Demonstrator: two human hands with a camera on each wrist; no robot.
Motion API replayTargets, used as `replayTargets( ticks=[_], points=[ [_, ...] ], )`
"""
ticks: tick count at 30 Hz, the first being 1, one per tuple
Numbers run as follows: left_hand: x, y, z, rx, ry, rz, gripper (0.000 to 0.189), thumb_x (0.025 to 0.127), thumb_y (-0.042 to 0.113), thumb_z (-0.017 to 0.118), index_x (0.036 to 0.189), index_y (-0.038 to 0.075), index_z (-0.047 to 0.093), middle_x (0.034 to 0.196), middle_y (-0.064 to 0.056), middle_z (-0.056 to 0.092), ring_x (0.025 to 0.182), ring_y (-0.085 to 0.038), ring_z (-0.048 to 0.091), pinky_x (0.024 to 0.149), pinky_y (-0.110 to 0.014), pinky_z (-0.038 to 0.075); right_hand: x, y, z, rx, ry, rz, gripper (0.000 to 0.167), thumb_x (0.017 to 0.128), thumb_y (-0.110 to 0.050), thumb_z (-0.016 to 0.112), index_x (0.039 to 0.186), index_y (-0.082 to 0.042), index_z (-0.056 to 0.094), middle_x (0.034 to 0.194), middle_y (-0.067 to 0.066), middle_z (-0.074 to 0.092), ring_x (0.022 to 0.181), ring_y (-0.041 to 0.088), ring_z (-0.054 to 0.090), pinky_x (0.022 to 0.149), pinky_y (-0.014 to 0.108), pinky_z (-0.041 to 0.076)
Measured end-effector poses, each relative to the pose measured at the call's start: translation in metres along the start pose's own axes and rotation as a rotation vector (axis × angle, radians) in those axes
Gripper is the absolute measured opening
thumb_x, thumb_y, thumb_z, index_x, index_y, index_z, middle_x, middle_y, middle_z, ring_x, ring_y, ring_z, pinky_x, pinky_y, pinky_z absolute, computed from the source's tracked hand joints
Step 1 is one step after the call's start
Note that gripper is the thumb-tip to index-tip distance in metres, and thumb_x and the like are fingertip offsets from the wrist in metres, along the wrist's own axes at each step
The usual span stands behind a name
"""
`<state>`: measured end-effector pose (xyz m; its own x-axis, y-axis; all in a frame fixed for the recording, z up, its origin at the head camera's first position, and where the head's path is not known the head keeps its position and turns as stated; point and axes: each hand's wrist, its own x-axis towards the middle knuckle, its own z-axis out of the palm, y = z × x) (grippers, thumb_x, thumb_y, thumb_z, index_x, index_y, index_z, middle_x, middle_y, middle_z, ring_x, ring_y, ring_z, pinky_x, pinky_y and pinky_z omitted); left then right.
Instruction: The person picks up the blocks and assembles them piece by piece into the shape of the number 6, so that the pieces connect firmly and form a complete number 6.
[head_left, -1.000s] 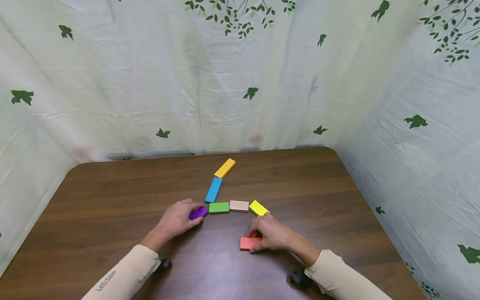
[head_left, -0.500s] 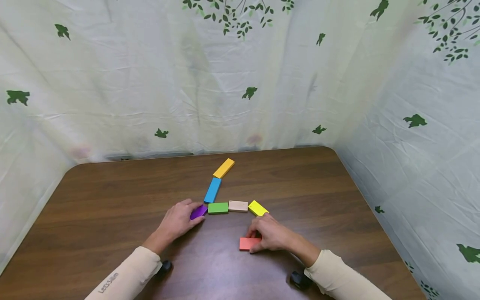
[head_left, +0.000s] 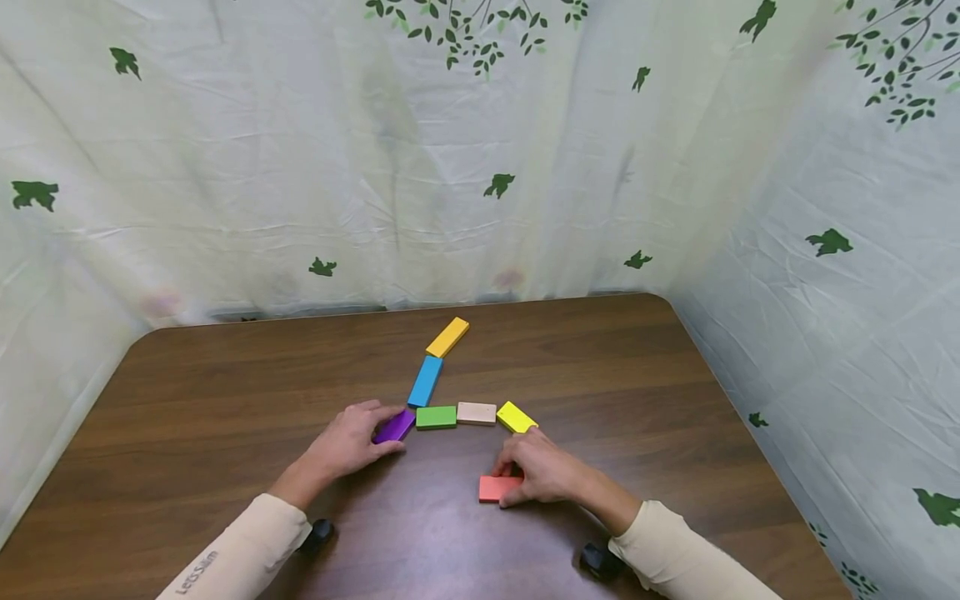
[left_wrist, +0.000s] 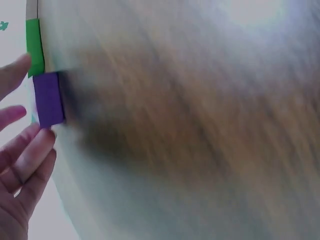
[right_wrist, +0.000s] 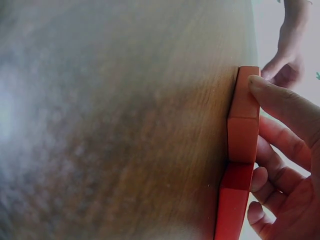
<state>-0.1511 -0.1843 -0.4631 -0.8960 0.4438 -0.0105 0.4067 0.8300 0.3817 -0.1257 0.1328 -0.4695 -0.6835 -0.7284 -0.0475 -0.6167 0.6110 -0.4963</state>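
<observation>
My left hand [head_left: 347, 440] lies around the near-left end of a purple block [head_left: 395, 426], fingers loosely spread. In the left wrist view the thumb stands off the block's face, and fingertips lie close to its end. The purple block's far end meets a green block [head_left: 437, 417]. My right hand [head_left: 546, 468] pinches an orange-red block [head_left: 492, 489] on the table, thumb on its near face. In the right wrist view a red block [right_wrist: 233, 210] butts against it, with fingertips beside it; my right hand hides it in the head view.
Blue [head_left: 425, 381] and orange-yellow [head_left: 447, 337] blocks extend away from the green one. Pink [head_left: 476, 413] and yellow [head_left: 516, 416] blocks continue rightward, the yellow one partly behind my right hand. The wooden table [head_left: 247, 392] ends at white curtains [head_left: 420, 192].
My left hand has drawn slightly left and its fingers have loosened, so more of the purple block shows. My right hand and the orange-red block have stayed put.
</observation>
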Motion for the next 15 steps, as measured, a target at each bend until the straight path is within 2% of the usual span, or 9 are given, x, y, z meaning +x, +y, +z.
replayTargets(
  ticks=[7, 15],
  points=[
    [-0.0025, -0.0085, -0.0031, -0.020, -0.026, 0.103, 0.058, 0.077, 0.028, 0.082, 0.124, 0.000, 0.064, 0.094, -0.003, 0.062, 0.074, -0.010, 0.051, 0.060, -0.022, 0.044, -0.0001, 0.0016, 0.0008, 0.001, 0.003, -0.004, 0.026, 0.071, -0.031, 0.086, 0.089, -0.018, 0.074, 0.080, -0.019, 0.058, 0.075, -0.004, 0.050, 0.082, 0.028, 0.034],
    [-0.0022, -0.0099, -0.0027, -0.011, -0.028, 0.133, 0.053, 0.078, 0.026, 0.081, 0.120, -0.002, 0.066, 0.097, -0.006, 0.064, 0.077, -0.011, 0.055, 0.064, -0.024, 0.048, -0.0003, 0.0023, 0.0002, 0.003, 0.005, -0.005, 0.026, 0.070, -0.031, 0.086, 0.089, -0.018, 0.074, 0.079, -0.019, 0.058, 0.075, -0.004, 0.050, 0.082, 0.028, 0.034]
  ],
)
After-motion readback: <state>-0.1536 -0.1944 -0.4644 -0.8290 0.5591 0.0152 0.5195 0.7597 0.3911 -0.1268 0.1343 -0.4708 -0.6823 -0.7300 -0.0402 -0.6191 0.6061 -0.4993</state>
